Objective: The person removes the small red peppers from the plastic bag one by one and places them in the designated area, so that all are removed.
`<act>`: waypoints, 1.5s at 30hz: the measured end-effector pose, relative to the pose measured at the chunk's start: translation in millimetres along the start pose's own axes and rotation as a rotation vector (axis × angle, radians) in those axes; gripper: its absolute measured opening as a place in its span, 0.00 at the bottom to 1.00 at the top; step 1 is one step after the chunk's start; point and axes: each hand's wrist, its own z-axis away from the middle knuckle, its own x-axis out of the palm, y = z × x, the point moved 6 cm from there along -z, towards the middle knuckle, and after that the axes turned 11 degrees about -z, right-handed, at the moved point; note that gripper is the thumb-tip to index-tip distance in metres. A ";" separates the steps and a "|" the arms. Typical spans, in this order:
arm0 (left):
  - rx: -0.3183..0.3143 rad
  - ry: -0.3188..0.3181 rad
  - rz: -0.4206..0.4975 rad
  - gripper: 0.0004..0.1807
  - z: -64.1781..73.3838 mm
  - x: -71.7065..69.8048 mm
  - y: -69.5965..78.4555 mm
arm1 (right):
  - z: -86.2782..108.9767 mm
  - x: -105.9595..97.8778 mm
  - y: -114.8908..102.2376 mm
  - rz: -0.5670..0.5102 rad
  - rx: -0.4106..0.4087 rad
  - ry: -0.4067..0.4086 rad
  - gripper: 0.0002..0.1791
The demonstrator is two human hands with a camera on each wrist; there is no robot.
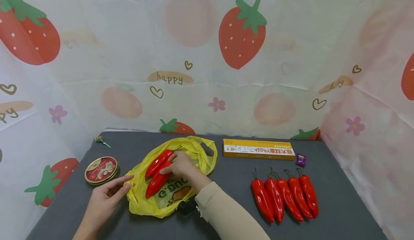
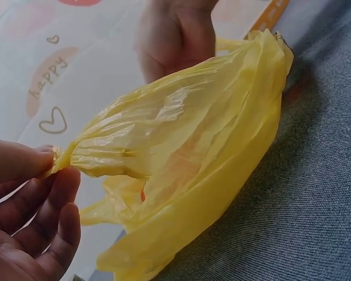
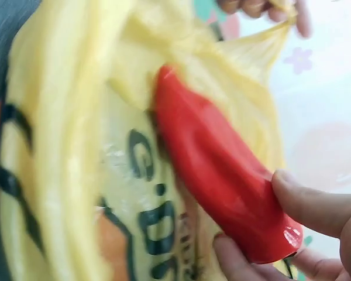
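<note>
A yellow plastic bag [image 1: 139, 204] lies spread open on the dark table, with printed lettering showing inside it. My left hand [image 1: 105, 200] pinches the bag's left edge between thumb and fingers; the left wrist view shows that edge of the yellow bag [image 2: 222, 123] drawn up. Over the bag's opening, my right hand [image 1: 182, 168] grips a red chili pepper [image 3: 210, 164] near its stem end, its tip pointing into the bag. Another red chili pepper [image 1: 158, 164] lies beside it in the bag.
Several red chili peppers [image 1: 279, 200] lie in a row at right. Behind them are a yellow pasta box [image 1: 258, 149] and a small purple packet [image 1: 300, 160]. A round red tin [image 1: 101, 170] and a small green item [image 1: 102, 141] stand at left. A black object [image 1: 187, 207] sits under my right wrist.
</note>
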 end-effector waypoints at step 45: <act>-0.021 -0.032 -0.012 0.26 -3.1 5.4 -1.7 | 106.2 -187.8 40.0 0.238 -0.246 0.025 0.28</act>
